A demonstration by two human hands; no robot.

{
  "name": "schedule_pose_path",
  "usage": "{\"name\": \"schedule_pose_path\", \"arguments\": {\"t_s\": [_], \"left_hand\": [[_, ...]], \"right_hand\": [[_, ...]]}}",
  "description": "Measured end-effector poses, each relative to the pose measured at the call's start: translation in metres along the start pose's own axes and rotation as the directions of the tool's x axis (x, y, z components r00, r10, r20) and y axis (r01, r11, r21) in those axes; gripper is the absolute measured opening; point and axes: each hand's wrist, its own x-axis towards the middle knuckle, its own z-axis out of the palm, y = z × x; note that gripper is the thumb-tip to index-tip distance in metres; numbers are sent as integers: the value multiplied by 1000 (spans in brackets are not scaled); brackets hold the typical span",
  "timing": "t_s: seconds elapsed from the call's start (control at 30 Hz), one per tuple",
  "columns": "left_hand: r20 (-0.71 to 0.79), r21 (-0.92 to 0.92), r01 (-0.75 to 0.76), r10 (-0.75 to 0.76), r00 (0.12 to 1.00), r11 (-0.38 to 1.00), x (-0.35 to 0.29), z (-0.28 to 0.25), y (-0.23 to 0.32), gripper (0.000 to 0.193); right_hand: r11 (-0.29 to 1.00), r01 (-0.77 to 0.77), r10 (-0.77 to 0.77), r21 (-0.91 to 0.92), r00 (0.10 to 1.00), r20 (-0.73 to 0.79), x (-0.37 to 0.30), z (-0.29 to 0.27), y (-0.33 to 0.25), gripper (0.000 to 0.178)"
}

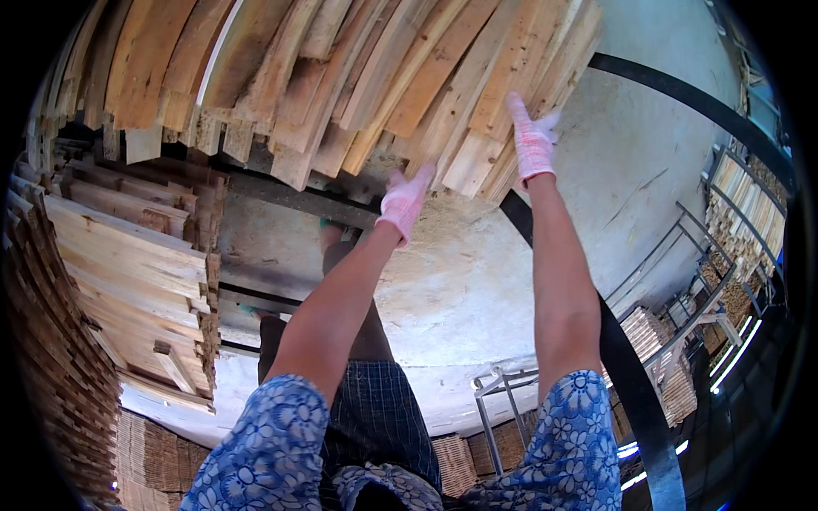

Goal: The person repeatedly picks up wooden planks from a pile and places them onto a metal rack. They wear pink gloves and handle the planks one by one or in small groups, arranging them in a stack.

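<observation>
Long wooden boards [443, 77] lie side by side in a broad stack at the top of the head view, their near ends uneven. My left hand [403, 206], in a pink-and-white knit glove, is at the near board ends, thumb stretched toward a board and fingers apart from it. My right hand [534, 145], in a matching glove, lies along the right edge of the stack. Its thumb points up against a board's side, and the other fingers spread to the right. Neither hand is visibly wrapped round a board.
A dark metal bar [630, 392] curves along my right. More stacked boards [136, 247] stand at the left, one short piece [174, 366] sticking out. Metal frames [511, 400] and further wood piles [652, 358] are behind and to the right. The pale floor [460, 281] carries sawdust.
</observation>
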Motion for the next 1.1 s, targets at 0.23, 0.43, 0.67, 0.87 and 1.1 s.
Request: {"name": "schedule_pose_path", "arguments": {"t_s": [0.23,0.43,0.67,0.87,1.1], "left_hand": [[386,240,-145,43,921,960,-120,-14,58,84],[493,376,-322,107,863,869,-88,-1,130,115],[308,503,-308,166,937,808,-13,-7,118,127],[517,646,-343,-61,854,682,-114,-88,131,127],[593,71,-17,-28,805,997,-128,-226,0,108]], "right_hand": [[752,-190,46,632,970,237,-1,-38,54,106],[655,-201,-17,729,960,280,-24,-3,66,91],[850,-135,53,509,983,174,-49,12,5,88],[681,-477,93,555,808,581,-119,2,40,86],[270,-790,6,551,573,819,-289,16,51,66]]}}
